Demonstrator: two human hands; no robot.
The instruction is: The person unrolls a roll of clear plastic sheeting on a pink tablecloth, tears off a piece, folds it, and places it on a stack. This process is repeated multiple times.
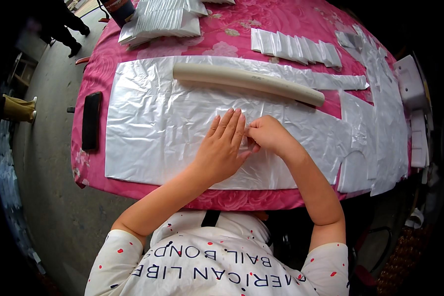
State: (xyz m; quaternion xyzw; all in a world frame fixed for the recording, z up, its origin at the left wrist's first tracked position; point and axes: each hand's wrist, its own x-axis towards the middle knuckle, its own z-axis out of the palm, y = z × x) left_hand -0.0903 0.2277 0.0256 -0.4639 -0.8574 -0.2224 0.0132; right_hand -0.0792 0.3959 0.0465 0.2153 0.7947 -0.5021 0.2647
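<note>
A wide layer of clear, wrinkled plastic film (143, 123) lies over the table in front of me. My left hand (221, 143) rests flat on it near the middle, fingers stretched out together and pointing away from me. Just right of those fingertips is my right hand (267, 135), its fingers curled and thumb closed in a pinch on a bit of the film. The exact edge between its fingertips is mostly hidden. Beyond both hands, a long pale tube (246, 80) lies across the film, slanting down toward the right.
A pink flowered cloth (217, 42) covers the table. Folded plastic packets form a pile (163, 19) at the back left and a row (296, 47) at the back right. A black phone (91, 121) lies at the left edge. More film (387, 123) drapes on the right. People stand at far left.
</note>
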